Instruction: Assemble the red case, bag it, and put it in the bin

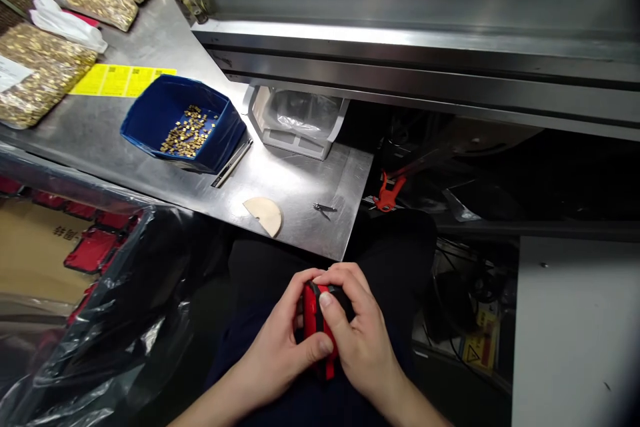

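I've got my L hand (275,340) and R hand (365,337) both closed round a red & black thing (311,313), fingers curled and thumbs pressed on it. It's up over my dark lap (270,273), near the edge of the metal table (305,187). On the table I see a tan half circle (266,215) w/ small clippers (325,208) to its R. Farther back there's a blue bin (220,150) w/ lots of tiny gold bits (187,133), and a grey bin (300,143) w/ clear plastic (303,110) in it.
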Motion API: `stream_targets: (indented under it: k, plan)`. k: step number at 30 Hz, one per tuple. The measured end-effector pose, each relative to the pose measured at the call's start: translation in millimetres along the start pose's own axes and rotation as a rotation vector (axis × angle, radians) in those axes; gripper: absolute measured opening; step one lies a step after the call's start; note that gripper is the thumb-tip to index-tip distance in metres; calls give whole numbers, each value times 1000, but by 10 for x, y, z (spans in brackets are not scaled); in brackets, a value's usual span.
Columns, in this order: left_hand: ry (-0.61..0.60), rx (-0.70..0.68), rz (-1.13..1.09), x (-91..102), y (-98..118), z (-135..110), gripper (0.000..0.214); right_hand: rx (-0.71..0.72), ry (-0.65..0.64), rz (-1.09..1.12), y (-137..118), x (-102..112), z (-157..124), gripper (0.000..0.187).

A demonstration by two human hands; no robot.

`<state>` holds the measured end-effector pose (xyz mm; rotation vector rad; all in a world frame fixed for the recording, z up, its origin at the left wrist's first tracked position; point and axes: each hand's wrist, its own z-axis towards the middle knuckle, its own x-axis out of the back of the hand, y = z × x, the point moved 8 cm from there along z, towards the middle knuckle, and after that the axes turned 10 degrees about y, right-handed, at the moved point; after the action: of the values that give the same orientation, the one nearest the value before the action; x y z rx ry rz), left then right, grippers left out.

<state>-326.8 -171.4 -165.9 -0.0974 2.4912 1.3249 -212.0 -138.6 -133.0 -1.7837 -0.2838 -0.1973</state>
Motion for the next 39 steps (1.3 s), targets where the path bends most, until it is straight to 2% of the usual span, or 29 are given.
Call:
stream_targets:
  k: [6,11,16,18,22,24,28,34,39]
  plan:
    - [29,-2,52,-28,-4,4,75,-55,59,5,41,-27,43,27]
    - [14,26,11,-8,18,17,67,-52,30,67,62,15,65,35]
    - [20,38,-26,49,28,31,61,-231,144,22,305,241,-6,40]
    - [47,55,-34,87,11,41,59,-290,72,50,375,237,-43,45]
    - [94,122,-59,149,-66,76,58,-342,-253,111,383,38,-131,53]
    - [95,166,-82,152,-114,94,60,-376,-343,148,368,-51,-166,52]
    - [143,159,-66,191,-103,141,61,-416,-373,189,356,-159,-174,52]
    - [340,-19,116,346,88,229,28,-382,-427,51,411,-233,-167,51]
    - [385,25,147,374,45,266,36,-397,-410,47,474,-256,-142,54]
